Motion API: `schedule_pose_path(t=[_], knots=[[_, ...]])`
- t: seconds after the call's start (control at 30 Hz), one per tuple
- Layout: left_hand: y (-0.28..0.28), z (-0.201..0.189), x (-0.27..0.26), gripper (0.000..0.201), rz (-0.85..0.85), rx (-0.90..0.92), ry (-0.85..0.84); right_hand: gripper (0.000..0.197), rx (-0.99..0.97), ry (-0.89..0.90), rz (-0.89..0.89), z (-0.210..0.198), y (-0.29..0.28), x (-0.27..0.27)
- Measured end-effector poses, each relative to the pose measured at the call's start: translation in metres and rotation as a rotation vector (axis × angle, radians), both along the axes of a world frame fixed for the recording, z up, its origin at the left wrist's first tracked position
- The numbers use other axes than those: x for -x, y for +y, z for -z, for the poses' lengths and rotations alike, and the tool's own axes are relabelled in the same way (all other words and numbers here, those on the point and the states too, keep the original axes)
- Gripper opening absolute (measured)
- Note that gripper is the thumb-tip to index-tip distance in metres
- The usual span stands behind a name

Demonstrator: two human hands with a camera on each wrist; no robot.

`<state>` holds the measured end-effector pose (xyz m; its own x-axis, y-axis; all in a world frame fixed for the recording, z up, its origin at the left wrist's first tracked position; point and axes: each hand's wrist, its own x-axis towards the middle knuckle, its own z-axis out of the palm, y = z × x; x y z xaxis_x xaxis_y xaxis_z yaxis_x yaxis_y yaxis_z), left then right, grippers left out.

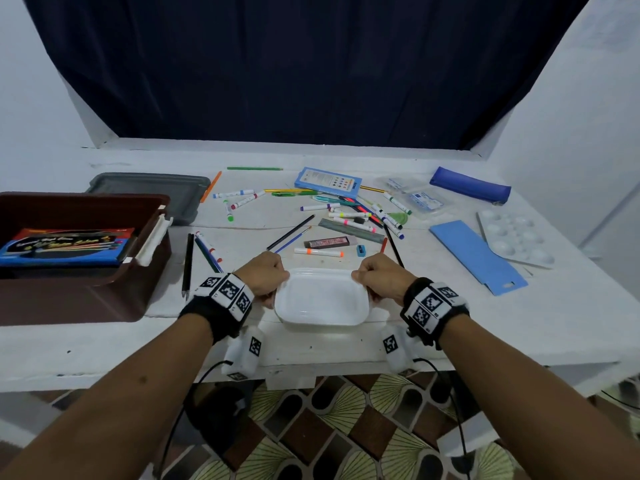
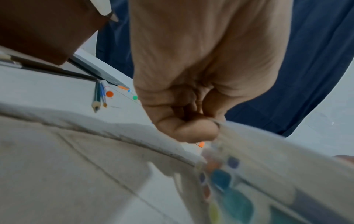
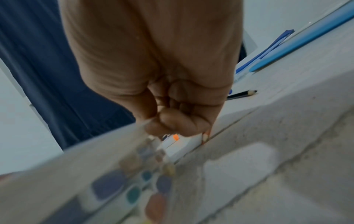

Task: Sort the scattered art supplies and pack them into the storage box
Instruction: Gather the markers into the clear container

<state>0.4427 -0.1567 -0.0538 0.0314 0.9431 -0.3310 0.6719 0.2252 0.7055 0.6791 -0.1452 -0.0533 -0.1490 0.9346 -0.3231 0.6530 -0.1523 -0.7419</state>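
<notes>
While both hands (image 1: 322,278) pinch the white paint case (image 1: 322,301), fingertips hidden, wrist views blur its colours.

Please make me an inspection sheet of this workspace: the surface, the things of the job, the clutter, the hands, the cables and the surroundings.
Surface: white table, worn paint.
Job's things: brown storage box at left, a marker set box inside; grey lid behind it; white watercolour case at front centre.
Clutter: markers, pencils, blue pencil pouch, white palette, blue sharpener.
Hands: left hand and right hand each grip one end of the case.
Cables: black cables hang from both wrist cameras.
Surroundings: dark blue curtain, white walls, patterned floor.
</notes>
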Motion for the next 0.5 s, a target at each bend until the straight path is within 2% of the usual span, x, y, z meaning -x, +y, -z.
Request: schedule_pose_path(t=[0.13,0.3,0.43,0.5], knots=[[0.005,0.003,-0.006,0.025,-0.009,-0.042,0.141,0.034,-0.056,-0.055,0.073,0.007,0.002,0.008],[0.007,0.004,-0.007,0.026,-0.035,-0.044,0.13,0.03,-0.052,-0.003,0.103,0.006,-0.001,0.007],[-0.004,0.006,-0.012,0.024,-0.124,-0.109,0.132,0.03,-0.077,0.047,0.132,0.007,-0.012,0.006],[-0.012,0.004,-0.012,0.022,-0.143,-0.12,0.085,0.032,-0.088,0.06,0.128,0.007,-0.022,0.002]])
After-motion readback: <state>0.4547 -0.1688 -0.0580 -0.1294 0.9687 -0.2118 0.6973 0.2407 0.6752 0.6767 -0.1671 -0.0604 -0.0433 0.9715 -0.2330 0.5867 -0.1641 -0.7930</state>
